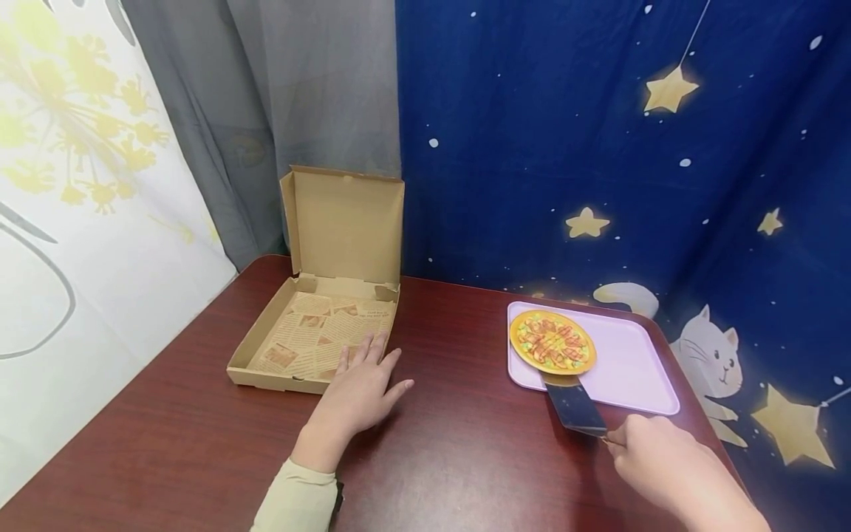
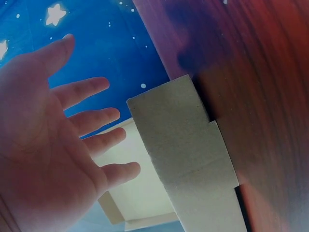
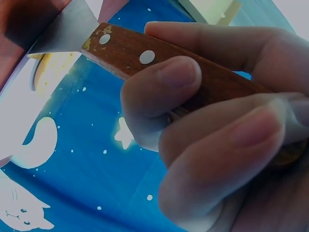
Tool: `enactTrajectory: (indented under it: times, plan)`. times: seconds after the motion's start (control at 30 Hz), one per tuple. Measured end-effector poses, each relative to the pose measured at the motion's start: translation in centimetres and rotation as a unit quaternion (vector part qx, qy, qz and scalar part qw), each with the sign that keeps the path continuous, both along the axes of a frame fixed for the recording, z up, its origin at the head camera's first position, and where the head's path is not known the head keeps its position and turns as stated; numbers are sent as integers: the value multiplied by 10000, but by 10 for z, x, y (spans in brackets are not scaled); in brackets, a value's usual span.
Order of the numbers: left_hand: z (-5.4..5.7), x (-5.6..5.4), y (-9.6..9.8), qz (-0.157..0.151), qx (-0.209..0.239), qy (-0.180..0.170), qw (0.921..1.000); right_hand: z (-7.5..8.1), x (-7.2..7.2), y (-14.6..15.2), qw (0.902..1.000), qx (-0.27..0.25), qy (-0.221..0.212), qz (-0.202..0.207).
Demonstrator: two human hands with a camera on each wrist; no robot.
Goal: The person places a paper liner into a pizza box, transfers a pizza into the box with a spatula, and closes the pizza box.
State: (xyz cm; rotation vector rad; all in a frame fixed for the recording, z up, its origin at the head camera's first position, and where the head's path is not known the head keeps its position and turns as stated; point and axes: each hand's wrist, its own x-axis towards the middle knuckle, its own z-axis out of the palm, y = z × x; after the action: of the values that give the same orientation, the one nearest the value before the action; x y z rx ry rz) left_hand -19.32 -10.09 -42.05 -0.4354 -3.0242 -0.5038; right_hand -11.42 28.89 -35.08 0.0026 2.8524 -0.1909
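Note:
In the head view my right hand (image 1: 654, 454) grips a metal spatula (image 1: 575, 406). Its wooden handle (image 3: 164, 63) runs through the curled fingers in the right wrist view. The blade's front edge lies at the near rim of a yellow, pizza-like disc (image 1: 553, 342) with a printed topping pattern. That pizza sits on the left part of a pale purple tray (image 1: 634, 362). My left hand (image 1: 359, 388), fingers spread and straight, is over the near right corner of an open cardboard pizza box (image 1: 266, 325). The left wrist view shows its palm (image 2: 53, 159) beside the box wall (image 2: 178, 145).
The box lid (image 1: 349, 225) stands upright at the back, and printed newspaper-style paper (image 1: 326, 332) lines the base. A dark red wooden table (image 1: 452, 355) carries box and tray. Behind it hang a grey curtain (image 1: 332, 81) and a blue starry curtain (image 1: 505, 148).

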Motion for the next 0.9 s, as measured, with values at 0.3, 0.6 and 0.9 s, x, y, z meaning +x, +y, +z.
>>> enactTrajectory:
  times: [0.3, 0.6, 0.9]
  plan:
    - [0, -1, -1, 20, -18, -45, 10000, 0, -5, -7, 10000, 18, 13, 29]
    - [-2, -1, -2, 10, -53, 1, 10000, 0, -10, -14, 10000, 68, -32, -7]
    - [-3, 0, -3, -5, -35, 124, 9999, -6, -13, -17, 9996, 56, 235, 161]
